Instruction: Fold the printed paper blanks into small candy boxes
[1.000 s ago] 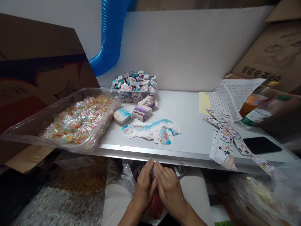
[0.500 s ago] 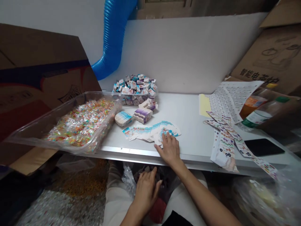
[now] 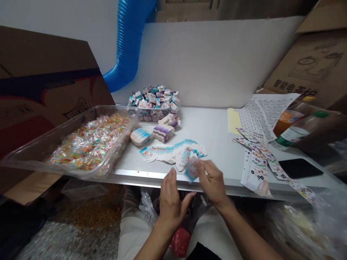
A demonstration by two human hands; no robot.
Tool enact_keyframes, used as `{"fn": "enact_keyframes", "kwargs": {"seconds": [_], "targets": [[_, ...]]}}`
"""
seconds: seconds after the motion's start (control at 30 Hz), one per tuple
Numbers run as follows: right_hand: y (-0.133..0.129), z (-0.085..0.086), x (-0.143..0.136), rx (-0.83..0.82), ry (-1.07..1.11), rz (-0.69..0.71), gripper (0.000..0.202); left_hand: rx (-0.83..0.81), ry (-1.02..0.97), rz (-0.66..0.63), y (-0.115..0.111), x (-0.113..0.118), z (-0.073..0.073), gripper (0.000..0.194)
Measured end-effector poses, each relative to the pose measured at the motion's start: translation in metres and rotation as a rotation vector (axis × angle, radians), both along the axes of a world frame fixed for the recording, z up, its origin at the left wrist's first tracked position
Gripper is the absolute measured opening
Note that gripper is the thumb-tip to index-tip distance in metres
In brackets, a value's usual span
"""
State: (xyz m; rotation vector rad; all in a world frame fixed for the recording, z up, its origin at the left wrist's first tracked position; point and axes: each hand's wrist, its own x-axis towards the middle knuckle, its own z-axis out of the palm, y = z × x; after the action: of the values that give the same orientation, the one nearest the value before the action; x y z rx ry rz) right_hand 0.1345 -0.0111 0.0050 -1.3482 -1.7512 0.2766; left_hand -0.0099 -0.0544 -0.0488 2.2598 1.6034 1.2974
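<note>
Head view: the right hand [image 3: 213, 180] pinches one carton blank [image 3: 191, 172] near the table edge [image 3: 155, 176], beside the fanned blanks [image 3: 168, 151]; the left hand [image 3: 170, 198] is spread, nothing visible inside — too light a pinch could drop the blank.

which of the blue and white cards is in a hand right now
The blurred card pinched in the right hand, nearer the person; the other cards lie overlapping in a row on the table, unheld.
</note>
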Motion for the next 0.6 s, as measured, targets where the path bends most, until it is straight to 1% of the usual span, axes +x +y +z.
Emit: {"fn": "enact_keyframes", "kwargs": {"seconds": [0.03,0.1,0.17,0.23,0.3,0.4,0.47,0.53,0.6], "targets": [[-0.007,0.001,-0.004,-0.128,0.089,0.08,0.036,0.005,0.002,0.01,0.0,0.001,0.004,0.074],[-0.017,-0.003,-0.009,-0.368,0.236,0.224,0.04,-0.033,0.013,-0.024,-0.001,-0.001,0.008,0.069],[-0.018,-0.01,-0.009,-0.543,0.36,0.354,0.035,-0.101,0.031,-0.107,-0.002,-0.006,0.007,0.064],[-0.014,-0.015,-0.003,-0.692,0.455,0.485,0.026,-0.16,0.046,-0.207,-0.003,-0.014,0.003,0.065],[-0.007,-0.017,0.004,-0.823,0.522,0.599,0.02,-0.202,0.058,-0.302,-0.003,-0.022,-0.001,0.066],[-0.001,-0.016,0.012,-0.972,0.591,0.704,0.014,-0.275,0.077,-0.39,-0.003,-0.032,0.0,0.068],[0.0,-0.018,0.013,-1.031,0.608,0.719,0.013,-0.326,0.105,-0.419,-0.002,-0.035,0.003,0.069],[-0.001,-0.022,0.01,-1.05,0.573,0.716,0.012,-0.349,0.151,-0.433,-0.002,-0.035,0.007,0.067],[-0.002,-0.028,0.006,-0.996,0.439,0.677,0.009,-0.341,0.226,-0.412,-0.002,-0.033,0.01,0.064]]}}
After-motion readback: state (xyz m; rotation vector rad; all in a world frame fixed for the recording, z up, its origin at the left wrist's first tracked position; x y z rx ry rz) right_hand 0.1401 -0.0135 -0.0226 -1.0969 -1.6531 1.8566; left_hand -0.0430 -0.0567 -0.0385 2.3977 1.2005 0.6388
